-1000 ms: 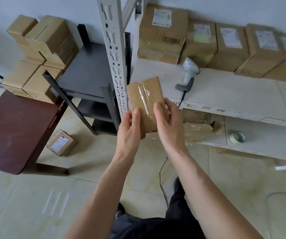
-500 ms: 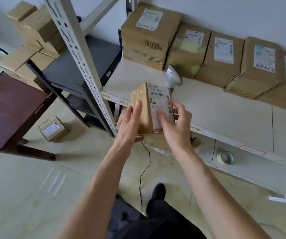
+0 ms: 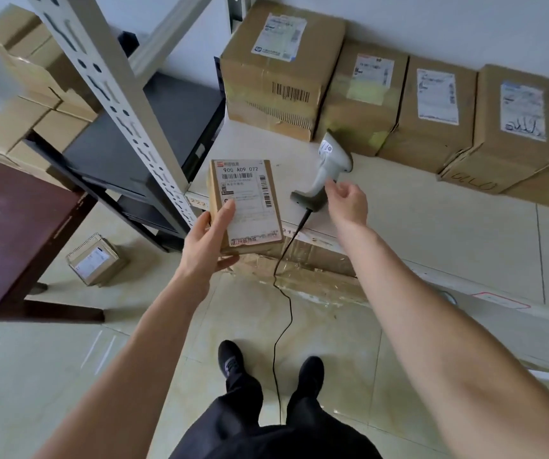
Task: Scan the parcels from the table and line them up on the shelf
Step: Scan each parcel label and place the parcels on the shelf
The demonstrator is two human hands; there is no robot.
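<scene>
Cardboard parcel (image 3: 245, 207) gripped by left hand (image 3: 212, 238); right hand (image 3: 349, 202) loosely open beside one scanner (image 3: 327, 170).

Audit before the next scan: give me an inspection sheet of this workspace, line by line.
Surface: white shelf, bare in front; numbered tags along its edge.
Job's things: labelled parcel, label up; scanner lying on the shelf; row of parcels against the wall.
Clutter: one small box on the floor; stacked boxes behind the dark table.
Hands: left hand holds the labelled parcel; right hand open, at the scanner's handle, not gripping.
Cables: scanner cable hangs to the floor between the feet.
Surroundings: grey upright, tiled floor.
</scene>
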